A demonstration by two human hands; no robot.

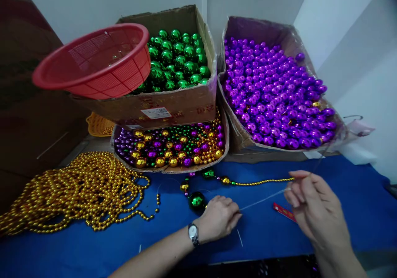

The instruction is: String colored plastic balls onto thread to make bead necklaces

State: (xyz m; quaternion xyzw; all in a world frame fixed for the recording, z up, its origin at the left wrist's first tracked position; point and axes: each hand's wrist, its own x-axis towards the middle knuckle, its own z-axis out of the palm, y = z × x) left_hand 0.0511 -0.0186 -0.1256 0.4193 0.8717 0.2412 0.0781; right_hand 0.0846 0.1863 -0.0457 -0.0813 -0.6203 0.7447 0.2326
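Observation:
A clear thread point(263, 198) runs taut between my two hands above the blue cloth. My left hand point(221, 218), with a watch on its wrist, is closed on the thread beside a large green bead point(196, 201). My right hand point(319, 207) pinches the thread's other end between thumb and fingers, hiding the exact grip. Behind the hands lies a bead garland point(225, 180) of green, gold and purple beads. Its thin gold bead strand point(263, 182) reaches toward my right fingertips; whether they touch it I cannot tell.
Coiled gold bead strands point(83, 191) cover the cloth's left. At the back stand a box of green balls point(186, 104), a box of purple balls point(242, 139), a tray of mixed beads point(167, 169) and a red basket point(118, 77). A red strip point(283, 212) lies by my right hand.

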